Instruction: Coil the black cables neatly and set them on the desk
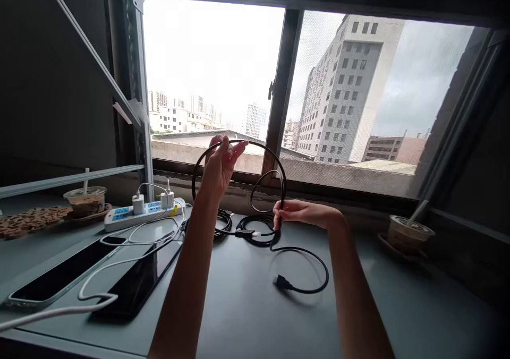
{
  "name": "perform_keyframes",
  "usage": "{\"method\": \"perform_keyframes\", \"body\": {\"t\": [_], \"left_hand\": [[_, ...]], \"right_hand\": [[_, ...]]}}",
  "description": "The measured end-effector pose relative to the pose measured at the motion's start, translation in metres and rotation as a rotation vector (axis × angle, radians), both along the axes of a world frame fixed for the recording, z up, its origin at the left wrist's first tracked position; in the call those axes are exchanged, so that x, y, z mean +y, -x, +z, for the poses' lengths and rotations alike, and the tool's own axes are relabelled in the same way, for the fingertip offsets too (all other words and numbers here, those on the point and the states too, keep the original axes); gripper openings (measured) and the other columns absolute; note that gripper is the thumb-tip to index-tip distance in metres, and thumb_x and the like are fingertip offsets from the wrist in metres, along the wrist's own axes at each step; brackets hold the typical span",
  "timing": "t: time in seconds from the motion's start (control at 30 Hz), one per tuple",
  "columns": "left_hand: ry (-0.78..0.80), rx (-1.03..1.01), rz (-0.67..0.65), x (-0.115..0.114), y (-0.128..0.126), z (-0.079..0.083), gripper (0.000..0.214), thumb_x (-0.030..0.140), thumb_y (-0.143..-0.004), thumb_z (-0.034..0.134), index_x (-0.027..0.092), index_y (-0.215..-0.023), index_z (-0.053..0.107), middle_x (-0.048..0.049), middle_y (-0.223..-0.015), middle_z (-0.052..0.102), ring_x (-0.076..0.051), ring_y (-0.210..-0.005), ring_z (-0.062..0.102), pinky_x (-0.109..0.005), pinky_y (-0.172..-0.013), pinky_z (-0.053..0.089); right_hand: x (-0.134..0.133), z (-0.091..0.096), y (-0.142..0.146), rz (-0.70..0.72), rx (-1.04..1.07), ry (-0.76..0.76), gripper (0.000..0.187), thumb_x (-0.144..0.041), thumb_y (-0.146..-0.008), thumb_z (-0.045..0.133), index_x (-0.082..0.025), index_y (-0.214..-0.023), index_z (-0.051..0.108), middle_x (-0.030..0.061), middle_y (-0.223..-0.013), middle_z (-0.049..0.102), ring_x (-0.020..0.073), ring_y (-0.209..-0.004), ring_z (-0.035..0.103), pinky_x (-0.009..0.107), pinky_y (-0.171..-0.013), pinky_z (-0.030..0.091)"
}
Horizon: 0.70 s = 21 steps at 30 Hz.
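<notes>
Head view: pinching the black cable (284, 176) at the crown of a raised loop with the left hand (223, 160), some fingers loosely extended, and at the loop's right side with the right hand (297, 213), fingertips pressed together on it. Best to keep the grip light and the curve round, following the cable's own bend rather than forcing a twist. Worth minding the loose end with its black plug (282, 282), curling out low over the table (243, 316); likely to swing if pulled fast. Beware also of the coils (228, 229) just below the loop, close enough to snag. Farther left, steer clear of the power strip (119, 218), white cord (56, 314) and two phones (67, 266); near the right forearm, of a drink cup (410, 235).
</notes>
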<state>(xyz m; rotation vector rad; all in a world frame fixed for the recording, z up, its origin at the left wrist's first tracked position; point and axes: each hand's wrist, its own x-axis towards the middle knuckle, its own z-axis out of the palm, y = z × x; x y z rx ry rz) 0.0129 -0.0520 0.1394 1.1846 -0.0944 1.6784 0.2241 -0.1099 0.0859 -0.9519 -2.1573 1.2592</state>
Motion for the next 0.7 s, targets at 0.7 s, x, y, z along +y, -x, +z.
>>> {"method": "perform_keyframes", "body": {"t": [0.7], "left_hand": [[-0.127,0.852,0.647,0.013,-0.025,-0.027,0.032,0.043,-0.077,0.053,0.020,-0.092,0.068,0.0017,-0.050,0.054,-0.013,-0.055,0.053,-0.024,-0.057,0.040]], "right_hand": [[-0.053,0.040,-0.004,-0.716,0.199,-0.737,0.028,-0.043,-0.069,0.062,-0.018,-0.076,0.071,-0.0035,-0.046,0.040,0.0057,-0.042,0.031,0.020,-0.039,0.023]]}}
